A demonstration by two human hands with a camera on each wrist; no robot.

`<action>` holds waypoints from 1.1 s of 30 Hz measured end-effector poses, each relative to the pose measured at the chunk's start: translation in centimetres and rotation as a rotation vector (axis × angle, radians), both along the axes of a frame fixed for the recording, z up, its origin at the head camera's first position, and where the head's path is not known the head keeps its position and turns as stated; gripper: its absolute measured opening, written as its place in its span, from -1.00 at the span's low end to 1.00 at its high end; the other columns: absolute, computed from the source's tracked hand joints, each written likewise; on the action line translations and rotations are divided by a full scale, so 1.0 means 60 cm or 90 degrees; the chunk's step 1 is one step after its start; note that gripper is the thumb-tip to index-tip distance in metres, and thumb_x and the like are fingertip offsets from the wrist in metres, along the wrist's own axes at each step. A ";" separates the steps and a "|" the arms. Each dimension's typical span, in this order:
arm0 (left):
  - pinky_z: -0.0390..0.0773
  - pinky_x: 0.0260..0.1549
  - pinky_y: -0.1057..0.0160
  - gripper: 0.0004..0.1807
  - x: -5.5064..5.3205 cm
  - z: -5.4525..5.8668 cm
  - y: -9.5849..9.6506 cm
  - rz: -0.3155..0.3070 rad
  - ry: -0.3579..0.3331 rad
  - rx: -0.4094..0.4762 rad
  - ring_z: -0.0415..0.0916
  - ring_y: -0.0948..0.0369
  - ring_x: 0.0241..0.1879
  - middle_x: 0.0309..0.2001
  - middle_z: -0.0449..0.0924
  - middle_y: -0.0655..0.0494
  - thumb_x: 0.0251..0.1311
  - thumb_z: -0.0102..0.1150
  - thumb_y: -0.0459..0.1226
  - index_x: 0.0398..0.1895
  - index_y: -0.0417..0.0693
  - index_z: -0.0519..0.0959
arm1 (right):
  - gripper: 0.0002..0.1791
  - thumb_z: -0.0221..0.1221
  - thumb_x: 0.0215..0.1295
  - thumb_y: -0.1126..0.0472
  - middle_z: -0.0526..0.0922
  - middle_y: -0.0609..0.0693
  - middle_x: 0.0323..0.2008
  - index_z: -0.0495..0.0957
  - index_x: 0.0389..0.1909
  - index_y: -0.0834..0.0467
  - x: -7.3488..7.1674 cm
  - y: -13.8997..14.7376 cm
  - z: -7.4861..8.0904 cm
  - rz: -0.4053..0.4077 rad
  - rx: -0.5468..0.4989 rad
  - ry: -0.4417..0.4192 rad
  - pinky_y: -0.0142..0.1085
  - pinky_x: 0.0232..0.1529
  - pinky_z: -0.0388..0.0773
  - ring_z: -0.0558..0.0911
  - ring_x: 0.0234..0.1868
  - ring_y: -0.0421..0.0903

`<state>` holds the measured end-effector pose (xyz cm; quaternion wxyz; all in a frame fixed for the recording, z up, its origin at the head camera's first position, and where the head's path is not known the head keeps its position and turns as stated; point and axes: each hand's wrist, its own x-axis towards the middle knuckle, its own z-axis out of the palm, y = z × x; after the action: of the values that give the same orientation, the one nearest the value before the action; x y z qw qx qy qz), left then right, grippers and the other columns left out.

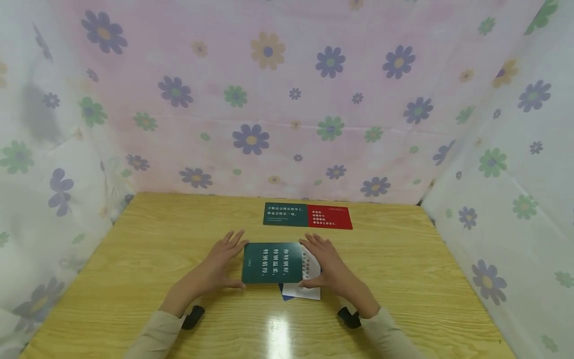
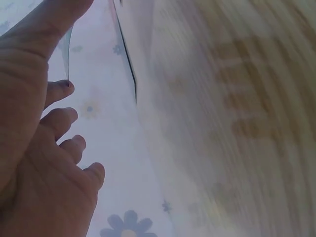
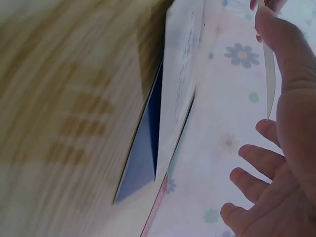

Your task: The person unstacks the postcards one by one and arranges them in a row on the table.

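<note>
A dark green card (image 1: pixel 251 263) with white lettering is held level above the table by both hands. My left hand (image 1: pixel 217 267) pinches its left edge between thumb and index finger, the other fingers spread; in the left wrist view a thin strip of the card (image 2: pixel 67 54) shows at the fingertip. At the opposite edge, my right hand (image 1: pixel 332 264) pinches the same card (image 3: pixel 269 79) likewise. Beneath it on the table lie a white card (image 1: pixel 307 291) with writing and a blue card (image 1: pixel 286 296), partly covered. The right wrist view shows the blue card (image 3: pixel 140 158) under the white one (image 3: pixel 180 64).
Farther back on the wooden table (image 1: pixel 148 239), a green card (image 1: pixel 284 222) and a red card (image 1: pixel 341 218) lie side by side, edges meeting. Flower-printed cloth (image 1: pixel 291 109) hangs behind the table and along both sides.
</note>
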<state>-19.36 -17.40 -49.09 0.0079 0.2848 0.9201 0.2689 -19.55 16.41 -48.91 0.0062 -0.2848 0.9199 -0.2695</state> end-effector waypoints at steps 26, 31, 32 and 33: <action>-0.20 0.41 -0.51 0.14 0.023 -0.006 -0.063 0.017 -0.065 0.005 -0.26 -0.39 0.55 0.60 -0.11 -0.33 -0.04 0.58 -0.03 0.56 -0.24 0.17 | 0.18 0.52 0.09 -0.02 -0.08 0.23 0.63 0.05 0.58 0.30 0.001 -0.066 0.010 0.065 0.075 -0.066 0.27 0.57 -0.25 -0.20 0.63 0.27; -0.19 0.42 -0.50 0.14 0.021 -0.004 -0.074 0.020 -0.069 -0.013 -0.27 -0.39 0.55 0.60 -0.13 -0.34 0.01 0.55 -0.04 0.57 -0.27 0.12 | 0.18 0.50 0.12 -0.02 -0.09 0.24 0.63 0.01 0.59 0.30 -0.005 -0.082 0.012 0.063 0.071 -0.074 0.22 0.59 -0.26 -0.21 0.64 0.24; -0.18 0.41 -0.50 0.14 0.021 -0.003 -0.076 0.020 -0.070 -0.013 -0.26 -0.39 0.55 0.60 -0.13 -0.35 0.02 0.54 -0.04 0.57 -0.28 0.12 | 0.19 0.50 0.12 -0.03 -0.09 0.23 0.63 0.00 0.60 0.28 -0.006 -0.085 0.011 0.061 0.072 -0.078 0.21 0.59 -0.26 -0.22 0.64 0.23; -0.19 0.41 -0.51 0.13 0.020 -0.001 -0.078 0.021 -0.075 -0.013 -0.27 -0.40 0.55 0.60 -0.12 -0.35 0.03 0.54 -0.05 0.57 -0.28 0.11 | 0.19 0.50 0.12 -0.03 -0.09 0.23 0.63 0.00 0.60 0.27 -0.008 -0.089 0.011 0.058 0.072 -0.084 0.21 0.59 -0.27 -0.22 0.64 0.23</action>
<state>-18.17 -22.11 -49.16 0.0606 0.2530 0.9253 0.2760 -20.02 11.09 -48.25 0.0951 -0.3072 0.9174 -0.2346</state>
